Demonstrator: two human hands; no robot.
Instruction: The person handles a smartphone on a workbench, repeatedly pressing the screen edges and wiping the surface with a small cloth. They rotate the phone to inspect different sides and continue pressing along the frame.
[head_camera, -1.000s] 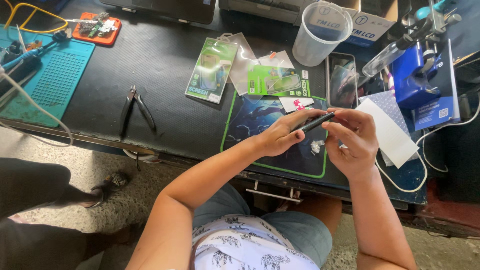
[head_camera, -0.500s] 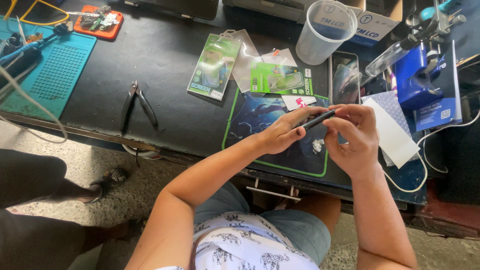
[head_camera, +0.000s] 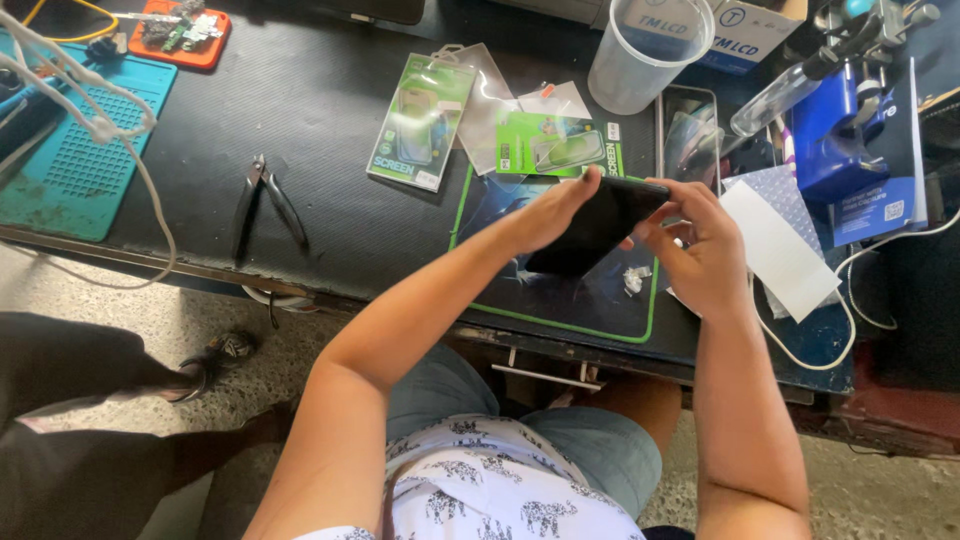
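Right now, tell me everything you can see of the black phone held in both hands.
The black phone is a flat, dark slab, smooth and slightly glossy, with no lit screen or detail visible on the face toward the camera. It is held tilted above the dark green-edged mat, its upper end to the right. The left hand grips its left edge, the right hand its upper right end. Nothing else touches it; which face shows cannot be told.
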